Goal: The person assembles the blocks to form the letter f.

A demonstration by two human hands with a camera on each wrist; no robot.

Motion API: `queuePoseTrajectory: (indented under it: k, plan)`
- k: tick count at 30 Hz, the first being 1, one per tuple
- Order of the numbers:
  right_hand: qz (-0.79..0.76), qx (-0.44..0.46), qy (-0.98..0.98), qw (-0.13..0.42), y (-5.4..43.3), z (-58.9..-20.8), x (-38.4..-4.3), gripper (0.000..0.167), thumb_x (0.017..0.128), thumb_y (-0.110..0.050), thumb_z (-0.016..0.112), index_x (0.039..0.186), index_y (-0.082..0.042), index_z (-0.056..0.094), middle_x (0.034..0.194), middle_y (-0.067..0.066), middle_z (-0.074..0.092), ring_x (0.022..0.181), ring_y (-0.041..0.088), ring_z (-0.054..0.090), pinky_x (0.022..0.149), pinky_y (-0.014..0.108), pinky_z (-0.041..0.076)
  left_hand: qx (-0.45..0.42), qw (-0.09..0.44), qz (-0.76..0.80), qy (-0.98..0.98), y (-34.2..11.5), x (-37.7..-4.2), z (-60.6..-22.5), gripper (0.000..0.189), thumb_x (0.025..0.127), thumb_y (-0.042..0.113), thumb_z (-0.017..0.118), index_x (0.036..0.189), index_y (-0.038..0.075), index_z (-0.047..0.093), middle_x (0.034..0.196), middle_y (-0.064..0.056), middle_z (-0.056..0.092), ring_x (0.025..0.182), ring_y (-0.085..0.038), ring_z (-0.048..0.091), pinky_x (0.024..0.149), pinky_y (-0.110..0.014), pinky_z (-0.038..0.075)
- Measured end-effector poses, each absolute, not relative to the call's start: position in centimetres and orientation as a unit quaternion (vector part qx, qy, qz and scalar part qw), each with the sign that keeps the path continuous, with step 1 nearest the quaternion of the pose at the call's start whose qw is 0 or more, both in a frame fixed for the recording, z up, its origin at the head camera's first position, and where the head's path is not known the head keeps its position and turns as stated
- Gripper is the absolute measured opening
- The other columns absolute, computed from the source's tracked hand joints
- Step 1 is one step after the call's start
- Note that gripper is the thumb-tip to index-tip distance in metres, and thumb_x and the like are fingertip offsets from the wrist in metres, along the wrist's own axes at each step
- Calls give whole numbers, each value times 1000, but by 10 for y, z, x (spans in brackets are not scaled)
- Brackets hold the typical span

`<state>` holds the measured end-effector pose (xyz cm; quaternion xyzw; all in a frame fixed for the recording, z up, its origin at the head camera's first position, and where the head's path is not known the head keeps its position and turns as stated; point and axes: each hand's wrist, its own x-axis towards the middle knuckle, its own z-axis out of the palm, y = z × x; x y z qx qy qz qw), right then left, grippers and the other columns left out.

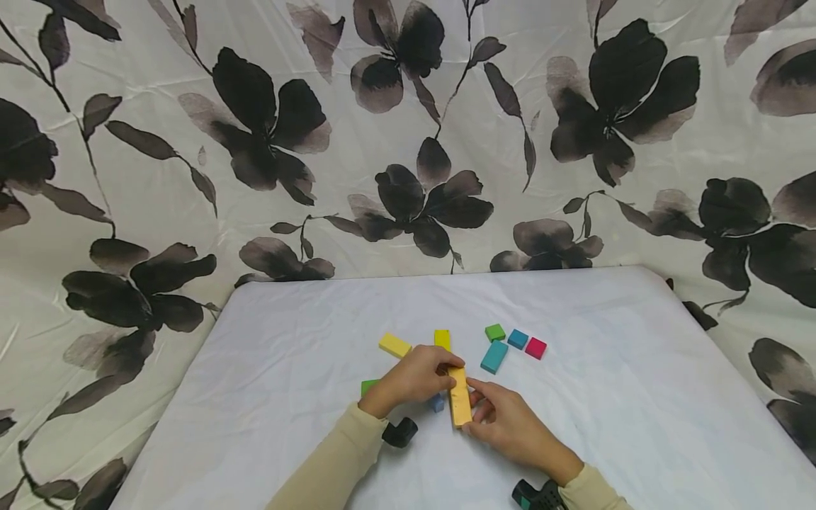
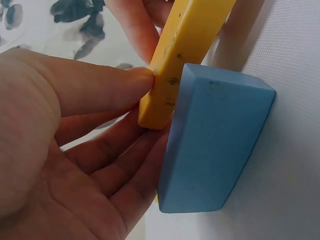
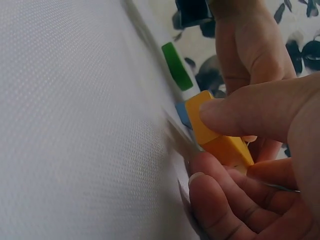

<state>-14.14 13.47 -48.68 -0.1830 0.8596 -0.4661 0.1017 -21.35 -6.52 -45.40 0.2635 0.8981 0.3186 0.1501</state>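
A long orange-yellow wooden block (image 1: 460, 398) is between both hands, pointing away from the person. My left hand (image 1: 414, 377) pinches its far end, the thumb (image 2: 115, 90) pressed on one face. At the near end, my right hand (image 1: 513, 425) grips it, with the thumb (image 3: 240, 112) across the end face and fingers along the side. A gap with shadow shows between this block and the cloth in the wrist views. Standing beside the left fingers is a blue block (image 2: 215, 145), mostly hidden under the left hand in the head view.
Beyond the hands lie a yellow block (image 1: 442, 339) and a pale yellow block (image 1: 394, 345). A green block (image 1: 368, 386) is partly behind the left wrist. To the right are a teal block (image 1: 494, 356), small green (image 1: 494, 331), blue (image 1: 518, 339) and red (image 1: 535, 348) blocks. White cloth (image 1: 637, 397) covers the table.
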Motion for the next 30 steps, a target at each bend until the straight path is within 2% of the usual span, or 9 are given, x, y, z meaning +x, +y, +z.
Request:
queuePoseTrajectory:
  k: [8, 20, 30]
  plan:
    - [-452, -191, 867, 88, 136, -488, -138, 72, 82, -15, 84, 143, 2, 50, 104, -4, 60, 82, 9, 61, 72, 23, 53, 266, 156, 322, 895, -63, -210, -453, 33, 89, 5, 74, 123, 7, 72, 109, 8, 70, 85, -5, 56, 76, -19, 49]
    - [-440, -210, 870, 76, 137, -490, -136, 70, 82, -18, 85, 139, 5, 52, 99, -6, 58, 81, 9, 60, 71, 24, 52, 263, 167, 311, 898, -62, -209, -454, 31, 90, 7, 75, 121, 8, 73, 112, 7, 71, 95, -1, 61, 85, -19, 50]
    - [-419, -228, 877, 59, 139, -491, -134, 58, 82, -18, 84, 129, 3, 58, 95, -5, 56, 80, 8, 57, 70, 23, 50, 265, 172, 296, 901, -61, -209, -457, 30, 90, 11, 75, 120, 10, 74, 111, 8, 72, 100, -1, 62, 89, -21, 50]
